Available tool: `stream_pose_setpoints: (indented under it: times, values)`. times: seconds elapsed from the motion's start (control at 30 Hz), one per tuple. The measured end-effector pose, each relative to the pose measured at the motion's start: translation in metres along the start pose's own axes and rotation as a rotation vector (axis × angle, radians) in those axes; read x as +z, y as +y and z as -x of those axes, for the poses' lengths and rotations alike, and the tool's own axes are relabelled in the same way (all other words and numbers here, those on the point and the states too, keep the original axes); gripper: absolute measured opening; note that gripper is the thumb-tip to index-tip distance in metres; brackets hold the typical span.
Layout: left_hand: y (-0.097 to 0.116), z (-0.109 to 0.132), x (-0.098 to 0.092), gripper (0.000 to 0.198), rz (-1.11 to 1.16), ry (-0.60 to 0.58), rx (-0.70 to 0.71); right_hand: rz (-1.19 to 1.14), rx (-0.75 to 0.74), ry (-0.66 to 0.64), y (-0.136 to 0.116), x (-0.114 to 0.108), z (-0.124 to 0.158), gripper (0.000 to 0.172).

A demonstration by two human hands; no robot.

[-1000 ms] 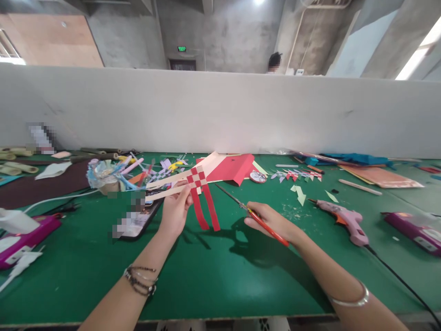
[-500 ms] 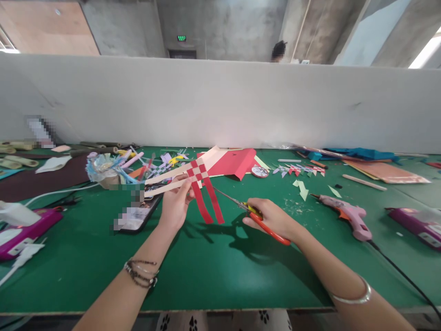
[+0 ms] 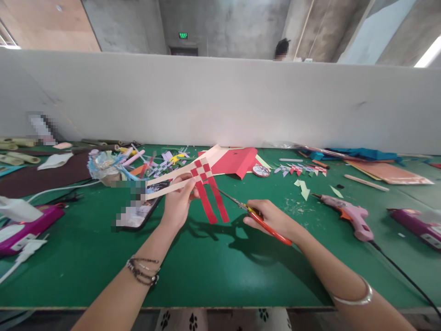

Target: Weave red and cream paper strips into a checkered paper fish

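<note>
Pinched between the fingers of my left hand (image 3: 178, 202) is a woven paper piece (image 3: 202, 171), a small red and cream checkerboard. Two red strips hang down from it, and two long cream strips stick out to the left. My right hand (image 3: 267, 216) is closed round a pair of scissors (image 3: 268, 226) with red and yellow handles. Their blades point up and left, with the tips by the right red strip, just below the checkered part. Whether the blades touch the paper I cannot tell. A phone (image 3: 142, 214) lies on the table behind my left hand.
Red paper sheets (image 3: 237, 163) and a round tin (image 3: 261, 170) lie at the back. Small woven paper pieces (image 3: 303, 169) sit right of them. A pink glue gun (image 3: 347, 214) and a purple power strip (image 3: 416, 225) are on the right, another power strip (image 3: 32, 232) on the left.
The woven piece has shifted slightly right in my left hand, its red strips now closer to the scissors. My right hand keeps its hold on the scissors.
</note>
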State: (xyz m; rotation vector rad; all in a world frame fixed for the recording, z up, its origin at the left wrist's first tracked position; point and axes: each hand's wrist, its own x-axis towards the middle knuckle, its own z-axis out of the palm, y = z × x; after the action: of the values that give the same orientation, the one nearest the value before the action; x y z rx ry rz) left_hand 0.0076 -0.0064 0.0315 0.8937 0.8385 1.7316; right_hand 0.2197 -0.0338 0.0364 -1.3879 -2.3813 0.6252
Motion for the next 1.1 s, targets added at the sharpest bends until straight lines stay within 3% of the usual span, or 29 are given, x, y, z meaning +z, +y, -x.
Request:
stream_pose_setpoints:
  times: [1.1]
  values:
    - [-0.0002,-0.0013,-0.0007,0.033,0.031,0.008,-0.046,-0.040,-0.027,-0.005,0.0066,0.0026,-0.0013,0.044]
